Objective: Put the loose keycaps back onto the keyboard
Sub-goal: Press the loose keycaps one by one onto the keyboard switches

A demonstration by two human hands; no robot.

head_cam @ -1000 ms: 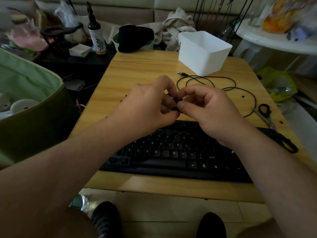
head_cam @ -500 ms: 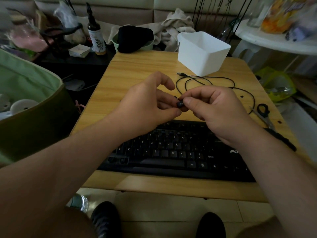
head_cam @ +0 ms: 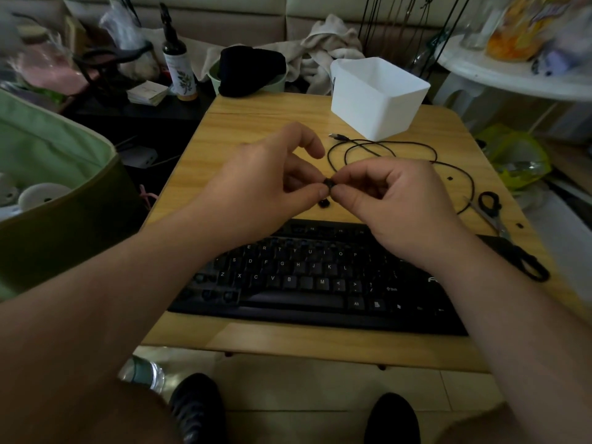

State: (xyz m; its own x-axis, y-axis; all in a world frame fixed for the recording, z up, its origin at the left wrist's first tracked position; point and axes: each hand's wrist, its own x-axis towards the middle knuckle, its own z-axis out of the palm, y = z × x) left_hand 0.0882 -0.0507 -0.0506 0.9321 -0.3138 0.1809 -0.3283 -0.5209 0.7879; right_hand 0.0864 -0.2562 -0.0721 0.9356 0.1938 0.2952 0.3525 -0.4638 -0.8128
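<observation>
Keycap (head_cam: 328, 183) is pinched between your left hand (head_cam: 272, 184) and right hand (head_cam: 389, 200), above the keyboard (head_cam: 307, 280)'s far edge. Next you'll probably need to line it over an empty switch and press.

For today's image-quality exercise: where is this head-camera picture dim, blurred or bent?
Head view: dim overall, keyboard murky though some letters read; the keycap pinched between left hand and right hand is a dark blob; the top corners are smeared; wide-angle bending curves the table edges.
</observation>
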